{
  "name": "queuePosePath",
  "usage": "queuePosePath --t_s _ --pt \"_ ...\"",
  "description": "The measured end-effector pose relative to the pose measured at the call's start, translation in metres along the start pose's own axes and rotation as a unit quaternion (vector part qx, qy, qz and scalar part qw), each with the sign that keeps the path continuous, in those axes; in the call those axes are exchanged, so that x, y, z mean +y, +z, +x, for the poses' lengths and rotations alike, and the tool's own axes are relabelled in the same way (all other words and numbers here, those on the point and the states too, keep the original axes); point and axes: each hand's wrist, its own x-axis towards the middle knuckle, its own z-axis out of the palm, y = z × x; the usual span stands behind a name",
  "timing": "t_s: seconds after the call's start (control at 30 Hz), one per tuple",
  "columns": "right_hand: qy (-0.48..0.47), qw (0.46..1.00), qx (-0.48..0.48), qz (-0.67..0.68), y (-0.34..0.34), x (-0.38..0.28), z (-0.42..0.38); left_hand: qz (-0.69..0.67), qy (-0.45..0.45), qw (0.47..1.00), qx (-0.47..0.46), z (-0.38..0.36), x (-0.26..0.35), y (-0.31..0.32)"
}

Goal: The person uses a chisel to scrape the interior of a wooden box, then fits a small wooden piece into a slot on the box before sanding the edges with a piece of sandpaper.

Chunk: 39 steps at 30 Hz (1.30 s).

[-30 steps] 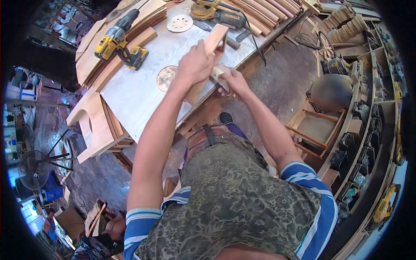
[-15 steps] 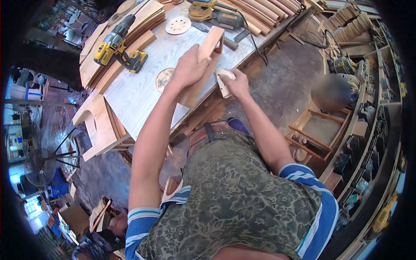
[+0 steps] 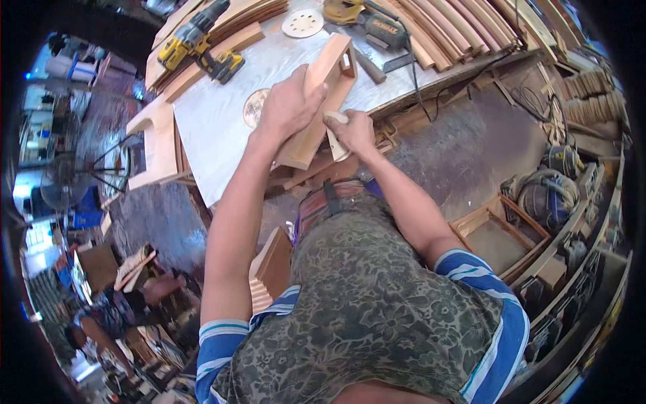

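My left hand (image 3: 291, 104) is wrapped over the top of a long, open wooden frame (image 3: 330, 64), which stands tilted near the edge of the pale worktable (image 3: 208, 145). In my right hand (image 3: 355, 133) is a pale sanding pad (image 3: 338, 145), pinched between thumb and fingers close to the right side of the frame. Whether the pad touches the wood cannot be made out. A round disc (image 3: 254, 108) lies on the table left of my left hand.
A yellow drill (image 3: 195, 44) rests on curved wooden pieces at the back left. Behind the frame are a perforated disc (image 3: 303, 23), a corded sander (image 3: 383, 30) and a hammer (image 3: 370, 69). A wooden frame (image 3: 501, 236) is on the floor at right.
The view has shifted, so the table items appear higher and farther right. The wooden frame's open side shows more, and my right hand with the pad has moved closer to it.
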Motion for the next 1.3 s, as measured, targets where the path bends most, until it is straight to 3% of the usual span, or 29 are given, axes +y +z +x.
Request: queuePosePath --t_s 0.1,0.13,0.17,0.27,0.33,0.4,0.53,0.67,0.73,0.77,0.8,0.87,0.9,0.93,1.0,1.07,1.1,1.13,1.2,1.23,1.27,1.3 --pt "-0.019 0.996 -0.075 -0.041 0.011 0.003 -0.008 0.042 -0.037 0.997 -0.043 -0.001 0.013 -0.003" --pt "-0.052 0.989 -0.108 -0.083 0.013 -0.005 -0.012 0.043 -0.042 0.997 -0.038 0.0 0.014 -0.002" --pt "-0.028 0.984 -0.131 -0.115 0.011 -0.019 -0.023 0.048 -0.031 0.998 -0.025 0.0 0.016 0.003" --pt "-0.027 0.977 -0.183 -0.101 0.008 -0.008 -0.013 0.039 -0.024 0.999 0.021 0.001 0.008 0.014" --pt "-0.029 0.979 -0.175 -0.103 0.001 0.0 0.007 0.029 -0.026 0.999 -0.012 -0.002 0.011 0.008" --pt "0.029 0.98 -0.174 -0.091 -0.009 -0.005 0.018 0.031 -0.067 0.997 0.019 -0.003 0.011 0.011" --pt "-0.036 0.981 -0.18 -0.063 0.009 -0.015 -0.015 0.006 -0.038 0.999 0.025 -0.01 0.012 0.005" --pt "-0.028 0.967 -0.189 -0.168 0.02 -0.009 -0.007 -0.003 -0.022 0.999 0.043 -0.011 0.013 0.01" --pt "-0.066 0.971 -0.13 -0.187 0.006 -0.007 0.014 0.002 -0.026 0.999 0.031 -0.01 0.013 0.009" --pt "0.008 0.988 -0.13 -0.083 -0.001 0.0 0.029 0.008 -0.033 0.999 0.022 -0.009 0.012 0.01" --pt "-0.005 0.986 -0.154 -0.068 0.0 0.014 0.038 0.004 -0.035 0.999 0.021 -0.012 0.012 0.012" --pt "-0.089 0.972 -0.126 -0.176 0.021 0.014 0.013 0.011 -0.026 0.999 0.027 -0.009 0.013 0.01" --pt "-0.117 0.976 -0.145 -0.11 0.038 0.029 0.001 0.011 -0.023 0.999 0.03 -0.008 0.016 0.007" --pt "-0.179 0.979 -0.044 -0.091 0.047 0.02 -0.019 0.002 -0.032 0.999 0.025 -0.012 0.02 0.006" --pt "-0.114 0.974 -0.15 -0.123 0.032 0.01 -0.008 0.002 -0.041 0.999 0.017 -0.012 0.018 0.005" --pt "-0.033 0.976 -0.117 -0.18 0.012 0.0 0.019 0.013 -0.04 0.999 0.03 -0.008 0.012 0.013" --pt "0.02 0.99 -0.119 -0.079 0.001 -0.003 0.024 0.01 -0.042 0.999 0.028 -0.009 0.013 0.015" --pt "0.024 0.989 -0.121 -0.081 0.006 0.007 0.016 0.013 -0.041 0.999 0.022 -0.011 0.016 0.013" --pt "-0.109 0.975 -0.147 -0.129 0.031 0.019 -0.003 0.021 -0.037 0.999 0.024 -0.007 0.016 0.007" --pt "-0.127 0.982 -0.053 -0.131 0.048 0.011 -0.029 0.011 -0.038 0.999 0.032 -0.01 0.016 0.01" --pt "-0.1 0.982 -0.065 -0.148 0.045 0.002 -0.035 0.005 -0.039 0.998 0.042 -0.011 0.016 0.011" --pt "-0.131 0.976 -0.098 -0.141 0.043 0.008 -0.023 0.009 -0.038 0.998 0.042 -0.009 0.016 0.009"
